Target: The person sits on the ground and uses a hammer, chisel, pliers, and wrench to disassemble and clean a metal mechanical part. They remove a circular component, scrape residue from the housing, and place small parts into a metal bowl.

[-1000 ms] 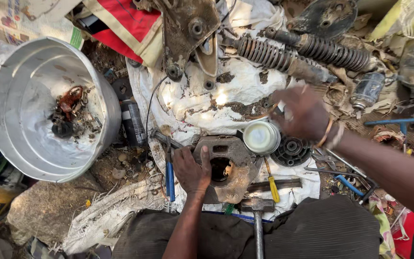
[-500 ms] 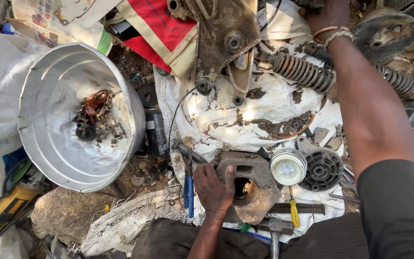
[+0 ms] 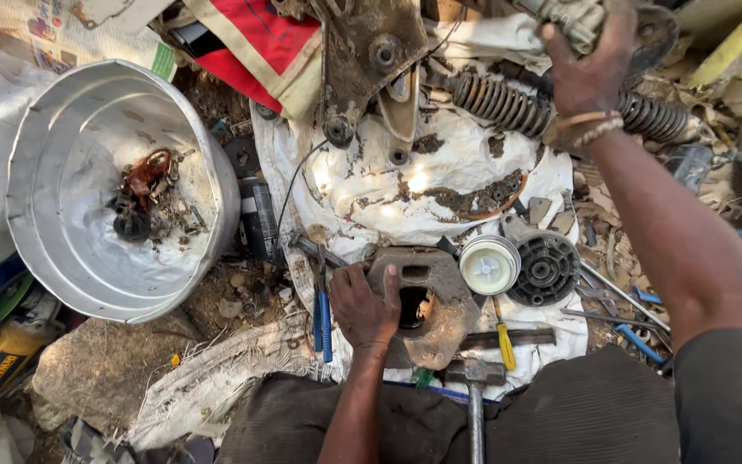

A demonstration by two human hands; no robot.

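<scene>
Your left hand (image 3: 364,307) lies flat and spread on the rusty metal housing (image 3: 427,302), thumb along its top edge beside the dark square hole; it presses rather than grips. The housing sits on the stained white cloth (image 3: 388,185) just ahead of your knees, and its near edge touches the hammer head (image 3: 474,372).

Your right hand (image 3: 590,64) is stretched far forward, well apart from the left, fingers curled around a grey wadded object (image 3: 570,19) at the top edge of the view; what that object is cannot be told. Directly under that wrist runs the coil spring (image 3: 508,105).

Room is tight. Just right of your left hand stand the white round cap (image 3: 489,265) and the black ribbed disc (image 3: 544,270), touching each other. The yellow-handled screwdriver (image 3: 505,339) lies close beside the housing's right edge. Just left of the left hand lie blue-handled pliers (image 3: 323,314), nearly touching your wrist. Farther left, past a patch of bare dirt, the large aluminium basin (image 3: 53,258) holds rusty scraps. The widest open stretch is the cloth between your two hands.
</scene>
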